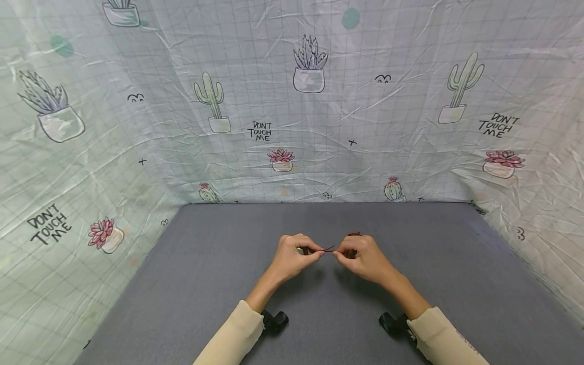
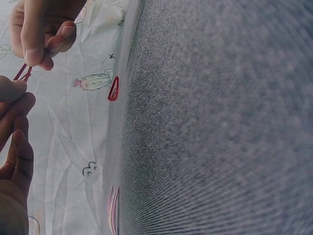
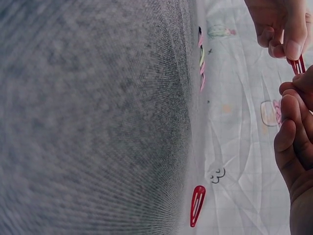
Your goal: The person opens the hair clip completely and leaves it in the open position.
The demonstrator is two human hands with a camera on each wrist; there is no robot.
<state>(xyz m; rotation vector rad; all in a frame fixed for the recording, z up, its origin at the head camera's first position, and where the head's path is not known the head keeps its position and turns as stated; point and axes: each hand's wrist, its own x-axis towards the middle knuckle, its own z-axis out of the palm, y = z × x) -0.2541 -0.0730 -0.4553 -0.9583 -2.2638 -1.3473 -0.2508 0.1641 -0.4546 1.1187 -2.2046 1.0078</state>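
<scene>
Slim, glossy red snap hair clip (image 1: 328,249), held up above the dark grey fabric-covered table (image 1: 319,324), in the narrow gap between left hand (image 1: 290,257) and right hand (image 1: 367,257). Pinched at one end by left thumb and index finger, at the other by right thumb and index finger; both grips closed down to the fingertips. In the head view, looks forked into two thin prongs toward the right; cannot tell the full shape, with ends hidden in the pinches.

On the table beyond the right hand, a second red hair clip (image 3: 197,205), tapered and slotted, lying apart from the held one. Beyond the left hand, narrow pink, yellow-green and dark strips (image 3: 202,63); cannot tell of what kind. At back and sides, a pale, creased, gridded curtain (image 1: 337,172) printed with potted cacti and succulents. On the forearms, cream sleeves (image 1: 237,329).
</scene>
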